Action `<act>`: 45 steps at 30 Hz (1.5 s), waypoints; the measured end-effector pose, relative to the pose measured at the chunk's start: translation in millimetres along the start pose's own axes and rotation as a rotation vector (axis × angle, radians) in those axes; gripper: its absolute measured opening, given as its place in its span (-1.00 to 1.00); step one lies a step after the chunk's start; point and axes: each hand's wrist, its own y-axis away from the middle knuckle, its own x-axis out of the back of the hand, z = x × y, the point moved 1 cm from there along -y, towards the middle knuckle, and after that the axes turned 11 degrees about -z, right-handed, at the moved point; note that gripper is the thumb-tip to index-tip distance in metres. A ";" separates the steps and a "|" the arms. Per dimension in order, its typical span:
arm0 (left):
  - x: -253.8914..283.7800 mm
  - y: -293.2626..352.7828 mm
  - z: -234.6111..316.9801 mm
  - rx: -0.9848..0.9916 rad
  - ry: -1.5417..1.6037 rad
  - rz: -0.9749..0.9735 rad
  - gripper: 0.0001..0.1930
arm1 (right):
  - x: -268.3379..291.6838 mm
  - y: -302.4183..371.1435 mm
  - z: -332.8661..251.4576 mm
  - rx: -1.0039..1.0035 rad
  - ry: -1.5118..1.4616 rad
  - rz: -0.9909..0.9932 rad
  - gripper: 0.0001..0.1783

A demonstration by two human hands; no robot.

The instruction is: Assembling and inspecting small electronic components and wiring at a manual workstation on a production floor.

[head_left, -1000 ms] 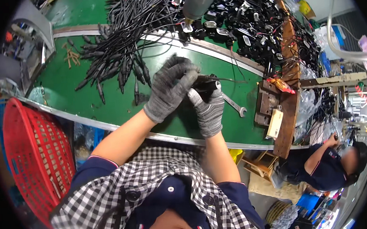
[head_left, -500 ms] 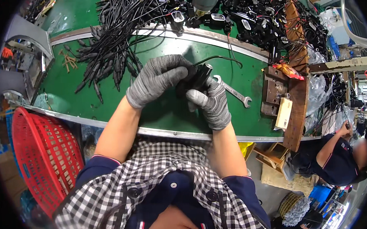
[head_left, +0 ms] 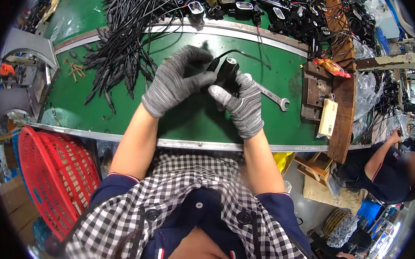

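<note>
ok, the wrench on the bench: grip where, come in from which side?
Probably the middle of the wrench, pinched across its narrow width, from above and right: it lies flat on the green bench, shank exposed, right hand at its left end.

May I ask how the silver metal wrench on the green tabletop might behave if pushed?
The silver metal wrench looks solid, so it should stay stiff. Lying flat on the glossy green tabletop, it would probably slide rather than roll.
</note>
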 end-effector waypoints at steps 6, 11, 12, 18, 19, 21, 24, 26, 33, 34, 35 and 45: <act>15.2 -3.8 -5.0 -0.081 -0.046 -0.143 -0.80 | 3.4 2.1 -3.5 -0.056 -0.095 -0.098 -0.75; 8.6 0.2 1.8 0.107 0.238 -0.191 -0.81 | 0.0 0.7 -2.4 -0.110 -0.152 -0.110 -0.74; 6.5 0.4 3.3 0.074 0.203 -0.126 -0.81 | -0.1 0.4 -1.2 -0.062 -0.010 -0.059 -0.73; 15.3 -2.5 3.4 0.066 0.073 -0.208 -0.82 | 2.1 3.8 -2.6 -0.116 -0.189 -0.196 -0.73; 20.1 -3.0 -0.9 0.107 0.201 -0.290 -0.83 | 3.4 5.6 -5.5 -0.185 -0.334 -0.272 -0.73; 18.2 -4.1 -1.1 0.142 0.328 -0.374 -0.84 | 3.0 4.8 -6.8 -0.250 -0.476 -0.344 -0.72; 3.1 -1.5 2.9 0.086 0.106 -0.123 -0.81 | -2.0 1.3 -3.0 -0.146 -0.116 -0.097 -0.70; 3.5 -0.7 -1.4 0.089 0.051 -0.124 -0.81 | -2.2 2.3 0.9 -0.141 -0.073 -0.095 -0.70; 13.6 -2.2 -3.2 0.231 0.361 -0.317 -0.78 | 3.2 5.2 -1.0 -0.308 -0.561 -0.325 -0.71; 8.3 -1.4 -0.6 0.224 0.207 -0.252 -0.79 | 0.9 4.1 0.0 -0.266 -0.438 -0.246 -0.71; 3.1 -0.1 2.4 0.216 0.055 -0.187 -0.79 | -1.6 3.6 0.7 -0.225 -0.315 -0.168 -0.71; 13.8 0.1 5.3 0.296 0.427 -0.339 -0.80 | 3.9 6.6 -1.2 -0.285 -0.670 -0.388 -0.68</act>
